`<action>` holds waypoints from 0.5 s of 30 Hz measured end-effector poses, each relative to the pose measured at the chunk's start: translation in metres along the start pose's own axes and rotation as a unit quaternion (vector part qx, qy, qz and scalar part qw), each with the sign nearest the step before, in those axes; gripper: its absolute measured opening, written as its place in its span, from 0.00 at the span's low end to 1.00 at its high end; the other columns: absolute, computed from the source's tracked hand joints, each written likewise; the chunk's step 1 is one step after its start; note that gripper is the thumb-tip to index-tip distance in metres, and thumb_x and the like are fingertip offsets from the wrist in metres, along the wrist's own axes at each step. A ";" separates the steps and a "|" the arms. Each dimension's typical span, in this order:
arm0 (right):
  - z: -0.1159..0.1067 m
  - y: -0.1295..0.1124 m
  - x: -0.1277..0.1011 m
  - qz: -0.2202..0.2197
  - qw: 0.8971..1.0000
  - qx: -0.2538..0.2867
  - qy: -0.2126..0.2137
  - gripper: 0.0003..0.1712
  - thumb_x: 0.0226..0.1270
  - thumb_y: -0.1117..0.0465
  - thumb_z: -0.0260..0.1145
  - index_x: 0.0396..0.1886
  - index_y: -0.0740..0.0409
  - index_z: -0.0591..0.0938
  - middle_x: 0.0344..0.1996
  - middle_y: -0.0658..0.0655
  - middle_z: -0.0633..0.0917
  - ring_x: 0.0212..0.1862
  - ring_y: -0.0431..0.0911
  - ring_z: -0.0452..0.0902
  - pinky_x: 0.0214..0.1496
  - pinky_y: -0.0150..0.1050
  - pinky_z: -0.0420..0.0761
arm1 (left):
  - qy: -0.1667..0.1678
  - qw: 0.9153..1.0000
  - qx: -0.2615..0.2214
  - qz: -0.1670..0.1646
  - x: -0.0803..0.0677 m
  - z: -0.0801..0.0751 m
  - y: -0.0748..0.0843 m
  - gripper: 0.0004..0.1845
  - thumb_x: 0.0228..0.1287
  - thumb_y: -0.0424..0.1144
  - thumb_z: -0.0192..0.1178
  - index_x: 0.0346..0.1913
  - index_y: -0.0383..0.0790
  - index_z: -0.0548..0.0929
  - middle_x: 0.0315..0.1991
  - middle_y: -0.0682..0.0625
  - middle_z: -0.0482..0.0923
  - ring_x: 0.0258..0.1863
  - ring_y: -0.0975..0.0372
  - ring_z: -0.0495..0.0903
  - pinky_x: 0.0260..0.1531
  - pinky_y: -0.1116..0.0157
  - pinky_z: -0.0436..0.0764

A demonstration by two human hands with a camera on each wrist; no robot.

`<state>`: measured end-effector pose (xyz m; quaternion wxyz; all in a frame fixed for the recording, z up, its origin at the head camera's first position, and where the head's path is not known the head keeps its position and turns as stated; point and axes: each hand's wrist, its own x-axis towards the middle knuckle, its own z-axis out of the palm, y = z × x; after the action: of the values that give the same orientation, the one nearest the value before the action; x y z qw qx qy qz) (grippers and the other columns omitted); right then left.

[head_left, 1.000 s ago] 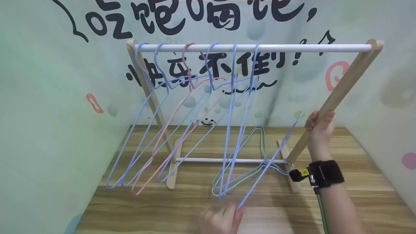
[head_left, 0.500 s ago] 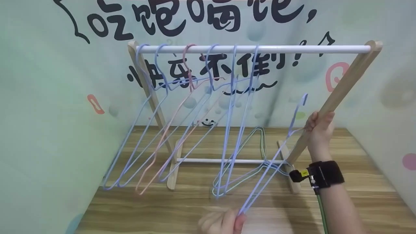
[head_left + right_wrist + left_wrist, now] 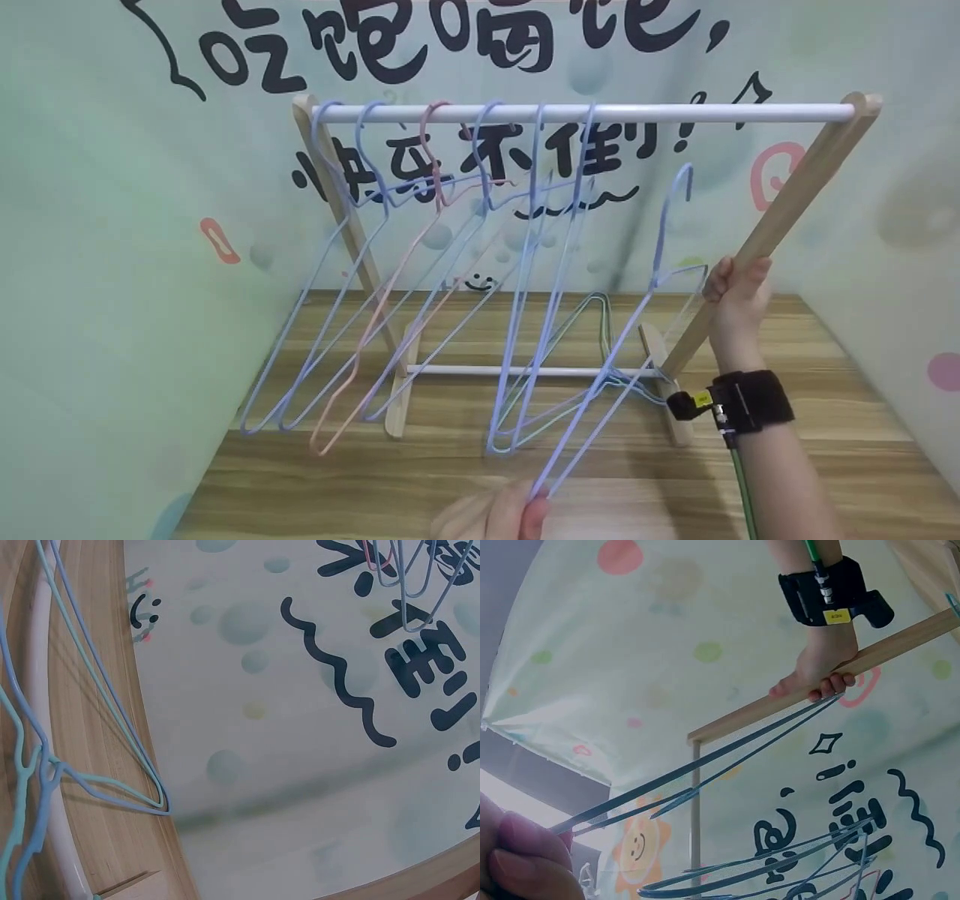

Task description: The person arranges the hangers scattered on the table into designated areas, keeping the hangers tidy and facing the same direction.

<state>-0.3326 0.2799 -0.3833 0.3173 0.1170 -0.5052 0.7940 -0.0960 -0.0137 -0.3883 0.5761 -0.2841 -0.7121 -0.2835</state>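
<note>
Blue hanger (image 3: 600, 352) tilted up in front of the rack (image 3: 787, 202), hook just below the white top rail (image 3: 675, 112). My left hand (image 3: 495, 517) pinches its lower corner; my right hand (image 3: 739, 292) is clenched round the rack's wooden leg.

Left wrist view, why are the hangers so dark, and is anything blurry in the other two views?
Left wrist view: shot upward against a bright backdrop, so the held hanger is silhouetted; the left hand is soft. Head view: evenly lit, left hand blurred at the frame's edge. Right wrist view: sharp, lines bowed by the lens.
</note>
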 end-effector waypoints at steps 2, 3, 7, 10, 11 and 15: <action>-0.001 0.000 0.000 0.002 1.000 -0.001 0.001 0.36 0.42 0.27 0.55 0.19 0.58 0.66 0.14 0.51 0.62 0.16 0.40 0.53 0.18 0.28 0.54 | 0.005 1.000 0.005 -0.003 -0.005 0.001 -0.003 0.15 0.68 0.42 0.48 0.28 0.39 0.80 0.15 0.56 0.75 0.08 0.73 0.65 0.10 0.84 0.59; -0.001 0.000 0.000 0.004 1.000 -0.003 0.002 0.36 0.43 0.27 0.55 0.19 0.58 0.67 0.14 0.51 0.62 0.17 0.40 0.53 0.18 0.28 0.55 | 0.012 1.000 0.008 -0.001 -0.006 0.003 -0.005 0.15 0.67 0.42 0.48 0.28 0.39 0.81 0.15 0.56 0.75 0.08 0.73 0.63 0.09 0.84 0.57; -0.002 0.000 0.000 0.004 1.000 -0.010 0.004 0.35 0.46 0.28 0.53 0.19 0.57 0.67 0.13 0.51 0.63 0.16 0.40 0.54 0.18 0.28 0.56 | 0.060 0.998 0.027 0.011 0.006 0.008 -0.008 0.17 0.68 0.42 0.48 0.26 0.38 0.80 0.12 0.58 0.71 0.07 0.75 0.55 0.08 0.84 0.50; -0.002 -0.001 -0.001 0.007 1.000 -0.018 -0.001 0.35 0.47 0.28 0.52 0.20 0.57 0.67 0.13 0.51 0.62 0.17 0.40 0.53 0.19 0.28 0.56 | 0.089 0.995 0.042 0.017 0.026 0.008 -0.007 0.18 0.68 0.41 0.47 0.24 0.37 0.79 0.09 0.58 0.67 0.06 0.75 0.52 0.10 0.84 0.48; -0.002 -0.001 -0.001 0.009 1.000 -0.020 -0.002 0.35 0.46 0.27 0.52 0.20 0.57 0.67 0.14 0.51 0.61 0.17 0.41 0.53 0.20 0.28 0.56 | 0.095 0.994 0.049 0.021 0.033 0.008 -0.007 0.18 0.68 0.41 0.47 0.23 0.36 0.78 0.09 0.58 0.66 0.06 0.74 0.53 0.09 0.84 0.48; -0.001 -0.002 -0.002 0.014 1.000 -0.026 0.001 0.36 0.46 0.27 0.52 0.20 0.58 0.67 0.14 0.51 0.61 0.17 0.41 0.52 0.20 0.28 0.56 | 0.101 0.991 0.080 0.039 0.048 0.012 -0.009 0.17 0.67 0.39 0.49 0.24 0.34 0.78 0.07 0.57 0.61 0.06 0.73 0.51 0.07 0.82 0.47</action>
<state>-0.3303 0.2810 -0.3835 0.3098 0.1005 -0.5269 0.7850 -0.1190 -0.0075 -0.3435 0.6765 -0.2343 -0.6590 -0.2304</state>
